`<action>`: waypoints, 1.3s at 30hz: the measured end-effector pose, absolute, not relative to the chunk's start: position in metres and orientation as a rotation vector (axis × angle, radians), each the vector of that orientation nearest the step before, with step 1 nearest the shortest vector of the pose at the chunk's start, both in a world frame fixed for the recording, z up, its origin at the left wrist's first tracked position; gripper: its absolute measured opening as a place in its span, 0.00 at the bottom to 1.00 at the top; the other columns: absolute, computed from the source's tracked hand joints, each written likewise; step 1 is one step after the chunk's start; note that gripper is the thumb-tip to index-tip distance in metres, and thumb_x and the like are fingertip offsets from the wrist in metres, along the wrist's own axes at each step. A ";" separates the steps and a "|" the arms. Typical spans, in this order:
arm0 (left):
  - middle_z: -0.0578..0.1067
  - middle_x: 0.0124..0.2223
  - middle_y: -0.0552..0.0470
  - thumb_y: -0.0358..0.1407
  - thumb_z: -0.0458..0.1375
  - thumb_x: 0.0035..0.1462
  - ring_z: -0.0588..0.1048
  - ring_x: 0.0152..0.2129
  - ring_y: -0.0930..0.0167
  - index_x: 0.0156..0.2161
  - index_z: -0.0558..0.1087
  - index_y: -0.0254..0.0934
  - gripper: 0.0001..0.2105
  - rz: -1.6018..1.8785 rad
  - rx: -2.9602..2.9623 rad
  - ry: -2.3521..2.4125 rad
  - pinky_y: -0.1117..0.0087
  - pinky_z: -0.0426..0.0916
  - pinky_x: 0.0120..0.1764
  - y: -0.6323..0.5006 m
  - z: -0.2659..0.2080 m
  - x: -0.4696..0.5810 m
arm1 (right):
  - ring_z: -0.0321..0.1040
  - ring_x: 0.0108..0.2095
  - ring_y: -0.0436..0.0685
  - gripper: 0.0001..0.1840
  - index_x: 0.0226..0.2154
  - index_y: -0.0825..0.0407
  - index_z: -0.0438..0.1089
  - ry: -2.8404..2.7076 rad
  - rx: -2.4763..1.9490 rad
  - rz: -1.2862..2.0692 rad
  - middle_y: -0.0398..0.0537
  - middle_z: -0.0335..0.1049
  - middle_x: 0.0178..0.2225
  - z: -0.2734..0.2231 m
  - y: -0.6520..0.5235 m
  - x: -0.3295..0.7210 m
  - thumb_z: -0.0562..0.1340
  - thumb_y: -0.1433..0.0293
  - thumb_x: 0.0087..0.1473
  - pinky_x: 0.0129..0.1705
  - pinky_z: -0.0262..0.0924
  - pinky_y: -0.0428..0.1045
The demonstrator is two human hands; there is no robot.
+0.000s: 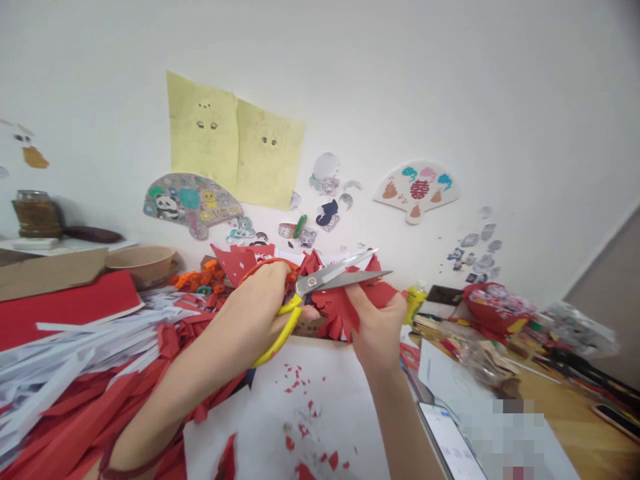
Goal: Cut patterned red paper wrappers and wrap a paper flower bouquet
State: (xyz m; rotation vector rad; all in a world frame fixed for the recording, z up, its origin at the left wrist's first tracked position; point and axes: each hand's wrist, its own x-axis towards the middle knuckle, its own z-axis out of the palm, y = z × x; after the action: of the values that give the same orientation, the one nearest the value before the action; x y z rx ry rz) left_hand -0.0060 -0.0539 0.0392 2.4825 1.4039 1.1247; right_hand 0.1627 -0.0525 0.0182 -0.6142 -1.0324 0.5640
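Observation:
My left hand (267, 293) is closed round the handles of a pair of scissors (313, 283), one loop yellow and one orange-red. The two blades point right, spread a little apart, over the red paper. Pinched in my right hand (377, 323) is a piece of folded red paper (377, 295), just below the lower blade. Its hidden part behind the fingers I cannot make out. Under both hands lies a white sheet (300, 393) scattered with small red paper scraps (304, 430).
White paper strips (65, 360) and red strips (85, 420) pile up at the left, beside a tan bowl (143, 263). A phone (447, 440) lies at lower right. Further right stand a yellow bottle (415, 301) and a red container of small items (495, 310). A white wall rises behind.

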 end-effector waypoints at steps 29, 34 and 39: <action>0.71 0.30 0.51 0.43 0.51 0.58 0.75 0.27 0.63 0.33 0.56 0.42 0.10 1.099 2.366 1.360 0.69 0.60 0.27 -0.053 0.034 0.001 | 0.76 0.39 0.56 0.09 0.36 0.51 0.75 -0.914 -0.450 0.726 0.47 0.79 0.37 0.020 -0.059 0.139 0.68 0.67 0.51 0.46 0.71 0.53; 0.70 0.30 0.51 0.43 0.51 0.58 0.73 0.25 0.65 0.32 0.54 0.42 0.10 1.071 2.369 1.397 0.69 0.58 0.26 -0.053 0.034 0.002 | 0.76 0.36 0.54 0.09 0.37 0.51 0.76 -0.809 -0.434 0.740 0.45 0.79 0.35 0.019 -0.061 0.136 0.69 0.70 0.49 0.41 0.72 0.50; 0.68 0.30 0.53 0.39 0.48 0.59 0.67 0.23 0.68 0.31 0.50 0.42 0.09 0.993 2.445 1.459 0.70 0.55 0.26 -0.053 0.033 0.004 | 0.75 0.34 0.52 0.08 0.36 0.50 0.76 -0.801 -0.378 0.744 0.43 0.79 0.33 0.017 -0.060 0.134 0.69 0.72 0.50 0.41 0.71 0.48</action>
State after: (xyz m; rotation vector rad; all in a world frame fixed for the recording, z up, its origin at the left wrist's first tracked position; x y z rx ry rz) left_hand 0.0035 -0.0526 0.0332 2.4453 1.4592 0.9926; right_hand 0.1336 -0.0600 0.0167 -0.3776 -0.8011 0.7442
